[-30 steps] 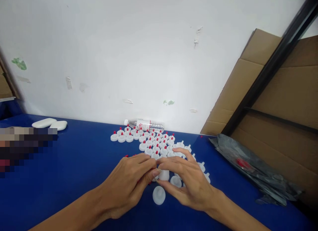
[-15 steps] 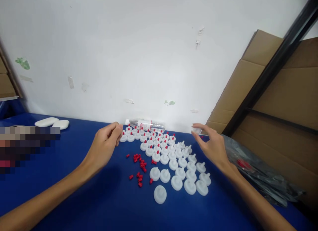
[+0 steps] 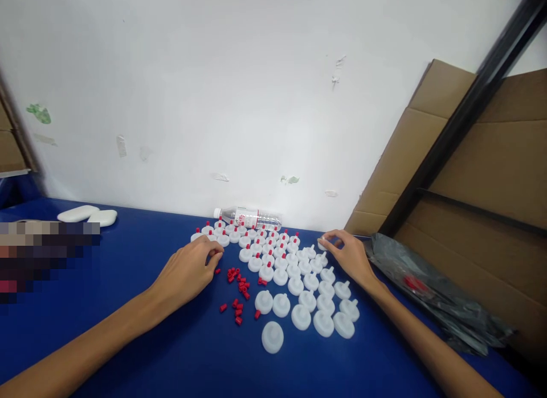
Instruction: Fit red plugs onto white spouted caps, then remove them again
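Note:
My right hand (image 3: 347, 254) pinches a round white plastic cap (image 3: 322, 244) between thumb and fingers at the right end of the group. Many similar white caps with a nozzle (image 3: 294, 286) lie in rows on the blue table. Those toward the back and left carry small red tips (image 3: 269, 265) on their nozzles; the nearer and right ones are bare. My left hand (image 3: 188, 267) is low over the table, thumb and fingers curled together; whatever is between them is hidden. Just right of its fingertips are loose red tips (image 3: 233, 274).
A clear plastic bottle (image 3: 248, 216) lies against the white wall behind the caps. Two white oval objects (image 3: 79, 213) rest at the far left, near a blurred-out patch. A grey plastic bag (image 3: 427, 295) and cardboard (image 3: 397, 153) stand at the right.
My left hand has come down and nearer, from the back-left capped pieces toward the loose red tips. My right hand has lowered with its white cap and moved slightly left.

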`<action>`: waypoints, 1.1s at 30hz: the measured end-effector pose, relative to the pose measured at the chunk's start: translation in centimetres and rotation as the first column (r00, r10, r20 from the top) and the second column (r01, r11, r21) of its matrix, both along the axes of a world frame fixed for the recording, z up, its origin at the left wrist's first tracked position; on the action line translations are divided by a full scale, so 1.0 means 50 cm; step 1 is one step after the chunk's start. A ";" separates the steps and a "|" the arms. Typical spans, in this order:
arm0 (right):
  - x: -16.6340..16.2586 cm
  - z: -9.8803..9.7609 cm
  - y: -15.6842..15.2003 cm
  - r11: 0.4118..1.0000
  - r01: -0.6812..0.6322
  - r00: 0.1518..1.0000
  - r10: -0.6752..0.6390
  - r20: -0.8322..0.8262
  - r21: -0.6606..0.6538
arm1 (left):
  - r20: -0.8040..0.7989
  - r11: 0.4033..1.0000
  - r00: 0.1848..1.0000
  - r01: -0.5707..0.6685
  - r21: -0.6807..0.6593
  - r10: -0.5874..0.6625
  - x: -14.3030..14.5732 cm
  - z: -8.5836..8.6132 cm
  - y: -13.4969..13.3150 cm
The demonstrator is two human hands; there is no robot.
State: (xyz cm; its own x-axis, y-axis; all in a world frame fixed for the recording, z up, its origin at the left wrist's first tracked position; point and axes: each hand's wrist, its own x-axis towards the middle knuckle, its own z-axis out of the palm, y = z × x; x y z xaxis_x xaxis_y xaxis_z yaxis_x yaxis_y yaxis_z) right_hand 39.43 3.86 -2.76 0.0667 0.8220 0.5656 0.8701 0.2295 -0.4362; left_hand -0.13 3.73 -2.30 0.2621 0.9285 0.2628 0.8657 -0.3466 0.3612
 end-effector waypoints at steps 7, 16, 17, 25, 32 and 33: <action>-0.001 -0.008 -0.001 0.987 -0.079 0.994 0.067 -0.085 -0.141 | 0.030 0.999 0.999 0.021 -0.045 -0.019 0.000 0.008 -0.008; -0.009 -0.025 0.005 0.946 -0.247 0.962 0.214 -0.169 -0.208 | 0.040 0.997 0.997 0.071 -0.034 -0.070 0.014 0.018 -0.026; -0.009 -0.023 0.004 0.945 -0.252 0.962 0.221 -0.160 -0.207 | 0.039 0.996 0.996 0.083 -0.034 -0.082 0.015 0.018 -0.027; -0.057 0.045 -0.009 0.921 -0.333 0.929 0.357 0.095 -0.204 | 0.049 0.991 0.990 0.136 -0.010 -0.136 0.018 0.019 -0.032; -0.115 0.107 0.032 0.927 -0.329 0.866 0.371 0.335 -0.177 | 0.009 0.991 0.991 0.130 0.028 -0.131 0.019 0.024 -0.036; -0.119 0.122 0.036 0.938 -0.313 0.868 0.346 0.357 -0.147 | -0.003 0.992 0.992 0.122 0.038 -0.122 0.018 0.027 -0.036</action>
State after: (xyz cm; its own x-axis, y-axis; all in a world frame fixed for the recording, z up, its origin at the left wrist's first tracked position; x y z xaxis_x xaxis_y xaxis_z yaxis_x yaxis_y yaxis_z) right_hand 33.49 5.63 3.37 -0.4176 0.8031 0.4250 0.8513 0.5093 -0.1258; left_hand 0.76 1.93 -0.96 0.3734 0.8789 0.2969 0.8159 -0.4634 0.3457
